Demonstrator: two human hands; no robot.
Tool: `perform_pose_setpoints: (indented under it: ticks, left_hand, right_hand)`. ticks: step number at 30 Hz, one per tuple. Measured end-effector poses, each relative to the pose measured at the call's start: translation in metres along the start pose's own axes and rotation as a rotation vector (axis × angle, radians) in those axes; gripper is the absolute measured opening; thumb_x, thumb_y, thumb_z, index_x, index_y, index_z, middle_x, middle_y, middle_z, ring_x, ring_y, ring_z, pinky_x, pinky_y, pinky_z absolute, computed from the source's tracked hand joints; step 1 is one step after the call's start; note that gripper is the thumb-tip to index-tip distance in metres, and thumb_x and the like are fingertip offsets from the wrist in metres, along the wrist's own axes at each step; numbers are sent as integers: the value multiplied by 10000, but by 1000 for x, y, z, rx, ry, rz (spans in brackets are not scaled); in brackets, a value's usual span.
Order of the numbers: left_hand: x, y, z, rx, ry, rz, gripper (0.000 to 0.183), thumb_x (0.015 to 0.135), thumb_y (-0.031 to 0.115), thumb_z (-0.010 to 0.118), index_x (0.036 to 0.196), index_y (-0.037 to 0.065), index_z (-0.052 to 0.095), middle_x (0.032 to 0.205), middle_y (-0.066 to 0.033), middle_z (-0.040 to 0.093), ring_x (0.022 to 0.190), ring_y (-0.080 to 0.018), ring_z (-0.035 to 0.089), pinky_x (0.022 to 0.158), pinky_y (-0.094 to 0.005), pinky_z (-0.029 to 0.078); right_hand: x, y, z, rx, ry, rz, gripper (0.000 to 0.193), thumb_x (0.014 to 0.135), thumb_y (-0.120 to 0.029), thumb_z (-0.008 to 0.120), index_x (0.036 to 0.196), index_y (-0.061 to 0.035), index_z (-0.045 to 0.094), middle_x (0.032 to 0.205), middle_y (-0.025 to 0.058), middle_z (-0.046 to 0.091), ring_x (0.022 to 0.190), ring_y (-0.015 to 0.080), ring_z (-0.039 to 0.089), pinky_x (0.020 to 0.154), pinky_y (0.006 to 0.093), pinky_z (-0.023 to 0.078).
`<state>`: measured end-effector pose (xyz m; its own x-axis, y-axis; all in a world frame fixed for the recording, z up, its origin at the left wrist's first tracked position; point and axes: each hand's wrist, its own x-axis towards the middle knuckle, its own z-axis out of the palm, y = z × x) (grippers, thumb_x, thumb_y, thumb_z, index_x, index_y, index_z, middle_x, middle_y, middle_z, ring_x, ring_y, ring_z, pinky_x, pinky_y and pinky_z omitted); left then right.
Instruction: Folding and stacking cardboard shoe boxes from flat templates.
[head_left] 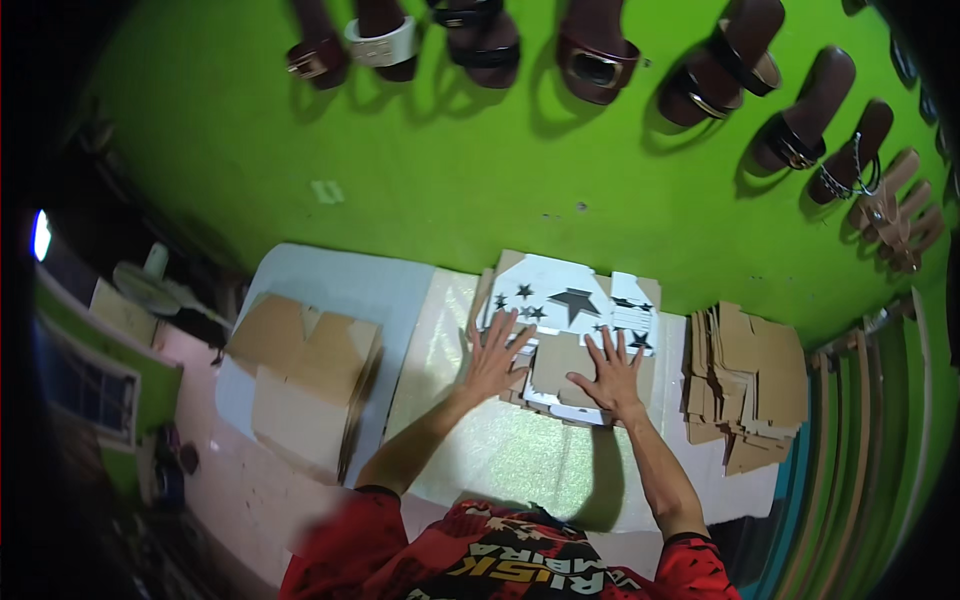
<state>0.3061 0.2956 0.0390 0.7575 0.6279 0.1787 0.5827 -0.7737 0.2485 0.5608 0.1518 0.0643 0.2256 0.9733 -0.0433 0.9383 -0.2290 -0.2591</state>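
A stack of flat cardboard box blanks [530, 272] lies at the far middle of the table, its upper sheet white with dark stars and a brown cardboard panel [562, 365] showing at its near part. My left hand [492, 355] rests flat on the left side of this stack, fingers spread. On its right side lies my right hand [610, 375], also flat with the fingers apart. Both palms press down on the cardboard, and neither hand grips anything. What is under the palms is hidden.
Brown cardboard blanks [310, 375] are piled at the left of the table, and another uneven pile [750, 375] stands at the right. A green wall [420, 180] rises behind, with several sandals [590, 60] mounted on it. A fan [150, 280] stands at far left.
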Motion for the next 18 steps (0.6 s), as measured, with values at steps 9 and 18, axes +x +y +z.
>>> perform_pose_setpoints:
  ticks: [9, 18]
  left_hand:
    - [-195, 33, 16, -124, -57, -436, 1139, 823, 463, 830, 1700, 295, 123, 1760, -171, 4, 1613, -426, 34, 1125, -854, 67]
    - [-320, 24, -2, -126, 44, -742, 1125, 809, 443, 834, 1695, 288, 159, 1757, -181, 40, 1617, -411, 45, 1163, -801, 25]
  right_hand:
    - [-31, -61, -6, 31, 194, -193, 870, 913, -669, 632, 1623, -217, 413, 1745, 133, 202, 1611, 408, 106, 1226, 716, -54]
    - [-92, -152, 44, 130, 78, -398, 777, 970, -623, 603, 1596, -191, 446, 1709, 171, 273, 1576, 449, 201, 1217, 739, 43]
